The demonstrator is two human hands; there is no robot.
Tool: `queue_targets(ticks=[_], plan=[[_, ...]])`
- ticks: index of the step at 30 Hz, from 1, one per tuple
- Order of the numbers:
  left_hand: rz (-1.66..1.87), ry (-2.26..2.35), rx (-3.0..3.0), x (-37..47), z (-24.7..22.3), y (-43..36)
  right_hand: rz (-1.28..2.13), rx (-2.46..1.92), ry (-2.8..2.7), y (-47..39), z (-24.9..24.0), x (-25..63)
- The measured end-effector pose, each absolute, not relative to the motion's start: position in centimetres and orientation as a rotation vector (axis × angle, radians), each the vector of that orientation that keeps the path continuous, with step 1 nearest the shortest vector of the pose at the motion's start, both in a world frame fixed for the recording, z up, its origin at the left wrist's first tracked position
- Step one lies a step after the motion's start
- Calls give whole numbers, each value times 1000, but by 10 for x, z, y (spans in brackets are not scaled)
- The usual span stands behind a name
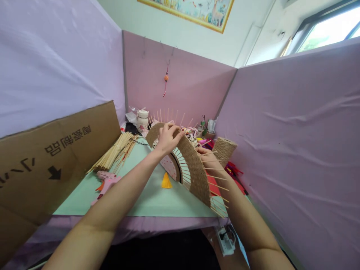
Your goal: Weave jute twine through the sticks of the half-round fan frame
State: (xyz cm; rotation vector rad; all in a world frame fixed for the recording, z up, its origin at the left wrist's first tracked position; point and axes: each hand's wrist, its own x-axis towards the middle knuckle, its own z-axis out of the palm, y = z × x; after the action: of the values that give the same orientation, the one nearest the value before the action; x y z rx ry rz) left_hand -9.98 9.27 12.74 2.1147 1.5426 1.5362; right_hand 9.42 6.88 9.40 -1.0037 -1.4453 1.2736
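One woven fan stands tilted over the front half of the mint-green tabletop, its curved band running from upper left, beyond the left hand, down to the lower right near the table's front edge. Most of that band lies to the right of and below the left hand; the right hand is nearer its lower end, just past the outer rim among the bare stick tips.

The left fingers are bent and partly spread over the upper band, touching it; whether they pinch it I cannot tell. Sticks partly cover the right hand, so its closure and any hold are unclear.

The band is tight, tan and cord-like. Pale ribs cross an open gap to a dark-edged, pink dotted centre. A yellow tassel lies just beside it.

A twine spool stands just behind the right hand; a stick bundle lies farther left, beside a cardboard panel.
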Motion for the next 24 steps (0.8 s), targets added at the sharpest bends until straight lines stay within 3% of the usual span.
queue_targets(ticks=[5, 16, 20, 24], plan=[[1567, 1587, 2001, -97, 131, 92, 1159, -1015, -1525, 65, 110, 111], [1492, 1644, 2053, -90, 137, 87, 788, -976, -1683, 63, 197, 117], [1510, 1638, 2073, -91, 135, 89, 442, -937, -1885, 47, 202, 113], [1526, 1607, 2086, -93, 132, 92, 460, -898, -1803, 43, 191, 130]])
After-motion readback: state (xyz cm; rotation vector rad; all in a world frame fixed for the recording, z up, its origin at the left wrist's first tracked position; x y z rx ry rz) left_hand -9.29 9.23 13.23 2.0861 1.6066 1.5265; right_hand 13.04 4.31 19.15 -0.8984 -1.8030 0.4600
